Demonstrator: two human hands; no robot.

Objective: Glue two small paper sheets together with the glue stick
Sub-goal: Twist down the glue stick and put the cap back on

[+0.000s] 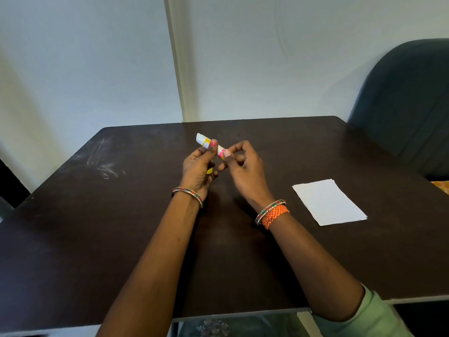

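Hands meet above the middle of the dark brown wooden table (145, 215), both on one small white glue stick with a yellow and pink label (206, 142). The left hand (198, 166) grasps its barrel between thumb and fingers, a yellow bit showing under the palm. The right hand (243, 164) pinches the stick's near end with its fingertips. White rectangular paper sheets (329, 203) lie flat on the table, well apart to the right.

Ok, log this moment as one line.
left hand: holds glue stick | right hand: fingers at its end | paper: flat on table, untouched
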